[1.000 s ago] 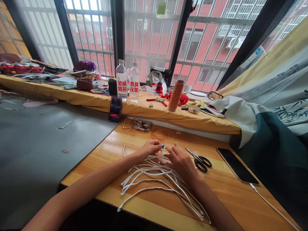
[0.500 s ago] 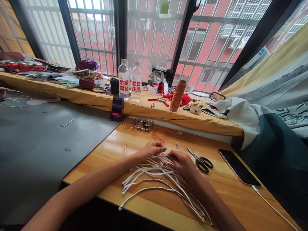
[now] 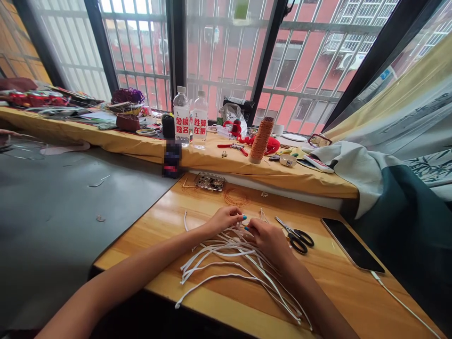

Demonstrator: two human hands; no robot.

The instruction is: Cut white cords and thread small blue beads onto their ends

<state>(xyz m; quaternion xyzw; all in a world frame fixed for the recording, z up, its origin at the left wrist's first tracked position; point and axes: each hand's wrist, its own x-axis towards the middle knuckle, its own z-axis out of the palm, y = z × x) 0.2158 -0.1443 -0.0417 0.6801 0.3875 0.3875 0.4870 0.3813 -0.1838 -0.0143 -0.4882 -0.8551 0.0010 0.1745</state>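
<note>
Several white cords (image 3: 226,249) lie fanned out on the wooden table, their knotted ends spread toward the front edge. Above their gathered upper part, my left hand (image 3: 228,220) is closed, thumb and fingertips pinching a white cord. Close beside it on the right, my right hand (image 3: 266,238) is also closed in a pinch on a small part of the white cord. The two sets of fingertips are only a little apart. What exactly sits between them is small and partly hidden by the fingers. Black-handled scissors (image 3: 296,235) lie just right of my right hand.
A phone (image 3: 353,245) on a charging cable lies at the right. Behind my hands are a coil of orange thread (image 3: 236,197) and a clear box of small parts (image 3: 209,181). The sill holds two bottles (image 3: 199,123), a spool of orange thread (image 3: 262,141) and red-handled pliers (image 3: 233,148).
Both hands stay almost in place, with only slight finger movement at the pinched cord. The whole view has shifted very slightly.
</note>
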